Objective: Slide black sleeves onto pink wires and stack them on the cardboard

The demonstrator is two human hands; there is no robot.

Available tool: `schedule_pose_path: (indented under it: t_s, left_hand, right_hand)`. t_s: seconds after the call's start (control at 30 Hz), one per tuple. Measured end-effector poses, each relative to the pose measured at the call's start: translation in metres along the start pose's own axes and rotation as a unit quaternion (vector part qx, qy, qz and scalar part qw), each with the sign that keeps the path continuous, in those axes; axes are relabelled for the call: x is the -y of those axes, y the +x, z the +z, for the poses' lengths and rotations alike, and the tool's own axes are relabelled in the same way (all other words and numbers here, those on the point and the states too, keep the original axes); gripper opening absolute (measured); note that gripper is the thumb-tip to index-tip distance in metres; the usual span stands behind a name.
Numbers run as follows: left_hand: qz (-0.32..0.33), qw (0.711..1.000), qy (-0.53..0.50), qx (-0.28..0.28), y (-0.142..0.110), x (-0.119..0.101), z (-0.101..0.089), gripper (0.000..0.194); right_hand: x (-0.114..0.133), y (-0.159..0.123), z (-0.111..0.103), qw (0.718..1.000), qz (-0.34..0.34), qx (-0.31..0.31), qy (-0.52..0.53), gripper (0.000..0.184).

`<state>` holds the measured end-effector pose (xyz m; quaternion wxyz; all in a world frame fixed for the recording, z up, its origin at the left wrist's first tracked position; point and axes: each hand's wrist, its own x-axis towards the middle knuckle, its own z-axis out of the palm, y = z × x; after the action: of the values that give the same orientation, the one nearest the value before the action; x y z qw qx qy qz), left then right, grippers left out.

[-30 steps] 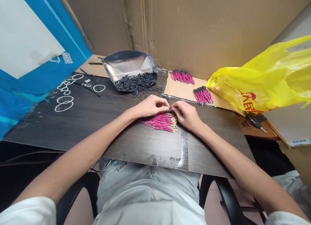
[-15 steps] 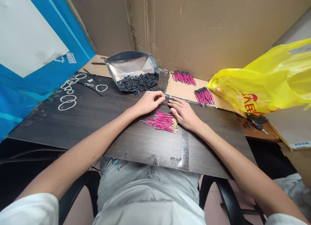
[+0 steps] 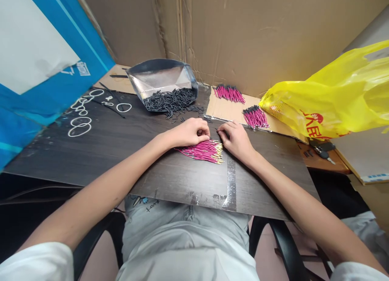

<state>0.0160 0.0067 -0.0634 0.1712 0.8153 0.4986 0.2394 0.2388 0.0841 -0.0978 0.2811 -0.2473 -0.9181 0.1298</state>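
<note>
My left hand point(image 3: 194, 132) is closed in a pinch, its thumb and fingertips at the upper edge of a pile of pink wires point(image 3: 202, 151). Whatever lies between those fingertips is too small to make out. The wires lie side by side, their yellowish metal ends pointing right. Just right of the pile, my right hand point(image 3: 235, 140) has thumb and forefinger pinched together, with a small dark tip showing there like a short black tube. Behind the hands, an open silvery bag point(image 3: 161, 76) holds many short black tubes point(image 3: 170, 101), some spilled in front of it.
Two bunches of pink wires with black ends, one at the back point(image 3: 229, 94) and one nearer point(image 3: 255, 117), lie on a cardboard sheet point(image 3: 225, 110). A yellow plastic bag point(image 3: 304, 103) stands right. White rubber bands point(image 3: 79, 126) lie left. Keys point(image 3: 323, 153) sit beyond the table's right edge.
Both hands have come back from the loose black tubes toward me. The left has dropped to the wire pile's upper edge; the right has gone from flat fingers to a pinch.
</note>
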Motion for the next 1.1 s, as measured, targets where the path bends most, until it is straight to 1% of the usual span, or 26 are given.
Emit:
schedule_pose_path:
  t_s: [0.13, 0.3, 0.43, 0.53, 0.7, 0.87, 1.1]
  left_hand:
    - [0.001, 1.0, -0.008, 0.002, -0.001, -0.001, -0.001, 0.01]
    - [-0.012, 1.0, -0.022, 0.009, 0.0, 0.001, 0.001, 0.009]
    - [-0.019, 1.0, 0.008, -0.008, 0.002, 0.005, 0.004, 0.011]
    - [-0.022, 0.999, 0.026, -0.013, 0.002, 0.005, 0.002, 0.013]
    - [-0.007, 0.999, 0.036, 0.001, 0.0, 0.004, -0.002, 0.012]
    - [-0.002, 0.998, 0.066, 0.011, 0.003, 0.008, 0.002, 0.013]
    - [-0.02, 0.993, 0.109, 0.05, 0.005, 0.004, 0.006, 0.017]
  right_hand:
    - [0.0, 0.0, 0.0, 1.0, 0.008, -0.011, 0.001, 0.009]
    - [-0.004, 0.002, 0.004, 0.999, 0.022, -0.016, -0.026, 0.011]
    - [-0.005, 0.004, 0.005, 0.999, 0.021, -0.01, -0.046, 0.011]
    - [-0.003, 0.004, 0.005, 0.998, 0.028, -0.004, -0.062, 0.012]
    - [-0.001, 0.002, 0.002, 0.998, 0.035, 0.003, -0.058, 0.014]
    - [0.0, 0.003, 0.001, 0.999, 0.032, 0.008, -0.036, 0.012]
    - [0.001, 0.008, 0.011, 0.994, 0.028, 0.034, -0.102, 0.014]
